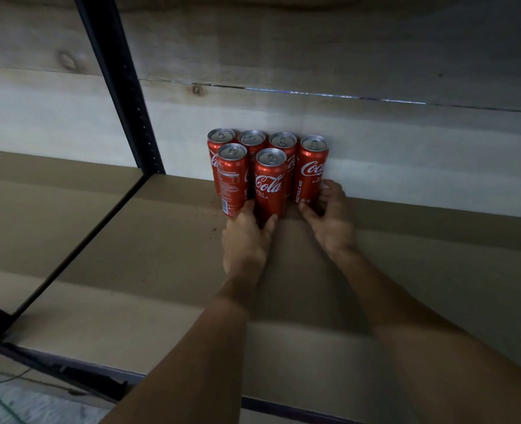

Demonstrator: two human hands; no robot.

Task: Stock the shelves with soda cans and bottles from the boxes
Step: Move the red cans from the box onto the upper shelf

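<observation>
1. Stock: I count six red Coca-Cola cans (252,139), all upright, bunched together at the far edge of the shelf board (130,240), against the pale plank wall (375,56).
2. Four of them stand in the far row along the wall. Two stand in the near row, touching the cans behind.
3. My view of the left hand (244,237) shows it gripping the near-row right can (270,185) low at its base. The thumb lies on the can's right side, and the fingers go in on its left, between it and the near-row left can (232,179).
4. The right hand (332,218) is curled round the base of the rightmost can (312,169). Its fingers wrap the right side next to the wall and the thumb sits at the near side. The can stands on the board and looks just beside its neighbour in the far row.
5. Both forearms reach in from the near right, and the wrists are apart over bare board.
6. A dark metal upright (121,87) with a line of small holes rises left of the cans. Beyond it I see another stretch of shelf on the left.
7. The near shelf edge has a dark rail (69,368), with a patch of floor (23,405) below it at the near left.
</observation>
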